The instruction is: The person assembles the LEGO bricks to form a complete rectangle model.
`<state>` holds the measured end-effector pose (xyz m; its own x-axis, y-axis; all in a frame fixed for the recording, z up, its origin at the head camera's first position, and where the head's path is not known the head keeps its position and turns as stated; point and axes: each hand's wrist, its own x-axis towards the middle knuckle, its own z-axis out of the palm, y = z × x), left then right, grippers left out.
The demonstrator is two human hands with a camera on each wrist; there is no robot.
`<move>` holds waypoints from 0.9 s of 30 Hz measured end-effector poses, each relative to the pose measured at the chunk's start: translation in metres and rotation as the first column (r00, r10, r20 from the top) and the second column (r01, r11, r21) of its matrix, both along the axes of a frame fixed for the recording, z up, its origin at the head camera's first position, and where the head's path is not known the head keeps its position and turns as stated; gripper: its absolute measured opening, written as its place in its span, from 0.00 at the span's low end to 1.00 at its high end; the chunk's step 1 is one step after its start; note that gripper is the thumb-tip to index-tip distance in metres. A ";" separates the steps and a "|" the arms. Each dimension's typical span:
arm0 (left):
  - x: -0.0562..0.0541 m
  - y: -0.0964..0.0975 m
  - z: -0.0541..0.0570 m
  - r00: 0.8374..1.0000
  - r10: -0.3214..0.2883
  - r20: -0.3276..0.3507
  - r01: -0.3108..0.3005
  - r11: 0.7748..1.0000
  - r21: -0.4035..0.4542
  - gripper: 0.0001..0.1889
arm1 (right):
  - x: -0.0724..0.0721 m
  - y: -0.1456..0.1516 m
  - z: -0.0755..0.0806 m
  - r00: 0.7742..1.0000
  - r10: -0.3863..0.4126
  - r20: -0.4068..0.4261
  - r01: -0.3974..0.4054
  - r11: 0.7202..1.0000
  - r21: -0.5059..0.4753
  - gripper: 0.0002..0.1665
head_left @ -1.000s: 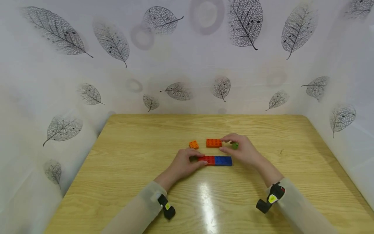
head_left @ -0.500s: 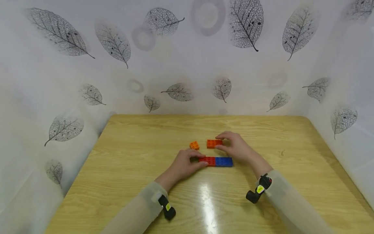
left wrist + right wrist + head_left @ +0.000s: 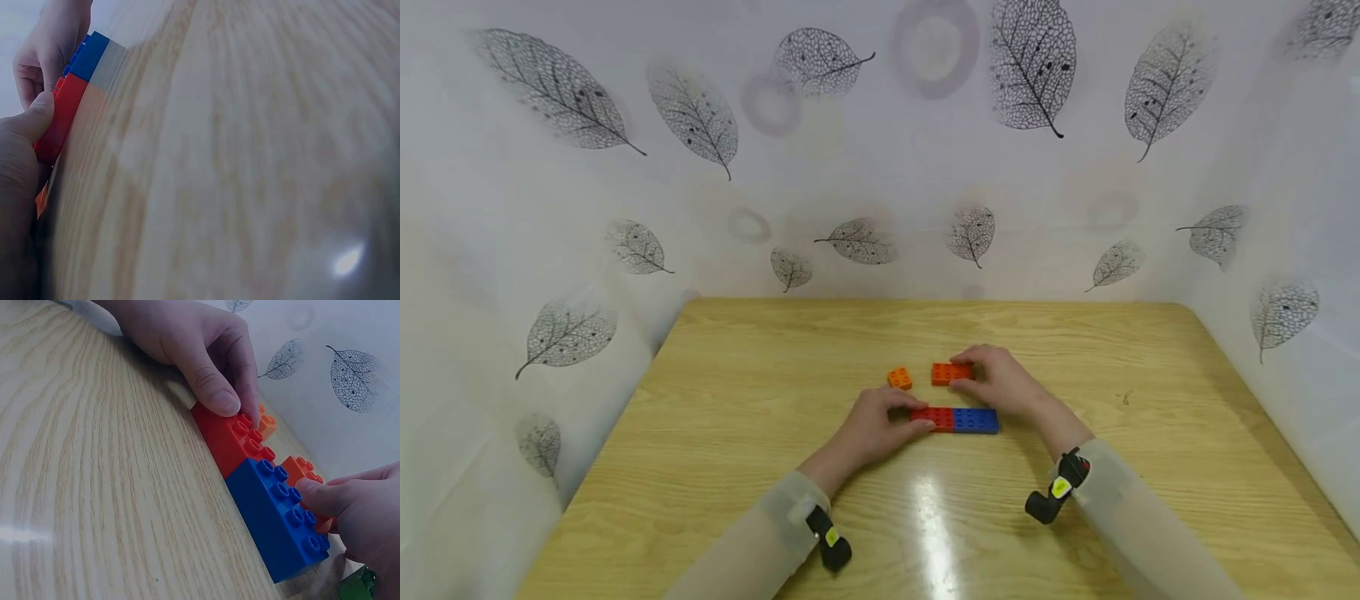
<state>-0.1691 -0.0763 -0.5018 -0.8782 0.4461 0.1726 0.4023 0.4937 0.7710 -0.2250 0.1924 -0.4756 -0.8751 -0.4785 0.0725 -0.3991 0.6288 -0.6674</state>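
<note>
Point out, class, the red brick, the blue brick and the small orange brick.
Red brick (image 3: 220,440), right wrist view, plain side.
Blue brick (image 3: 976,421), head view, studded top.
Small orange brick (image 3: 899,378), head view, studded top.

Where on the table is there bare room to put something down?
The table is bare left of the left sleeve, right of the right sleeve, between both, and from the small orange brick back to the cloth. The middle is crowded: left hand, right hand, red brick, blue brick, larger orange brick and green piece.

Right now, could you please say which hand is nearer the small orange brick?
Left: the left hand is just in front of the small orange brick; the right hand is farther away, to its right.
</note>
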 end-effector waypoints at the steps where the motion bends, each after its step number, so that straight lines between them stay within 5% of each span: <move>1: 0.000 0.000 0.001 1.000 0.000 -0.001 0.000 1.000 0.003 0.17 | 0.000 0.000 0.000 1.000 -0.001 -0.001 0.001 1.000 -0.001 0.24; 27: -0.001 0.000 -0.002 1.000 -0.004 0.002 0.004 1.000 0.015 0.17 | 0.017 0.003 0.019 0.999 0.002 -0.049 -0.003 0.999 -0.036 0.21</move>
<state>-0.1701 -0.0762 -0.5041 -0.8766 0.4474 0.1773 0.4028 0.4806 0.7790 -0.2077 0.1957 -0.4562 -0.8689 -0.4770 0.1324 -0.4335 0.6039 -0.6689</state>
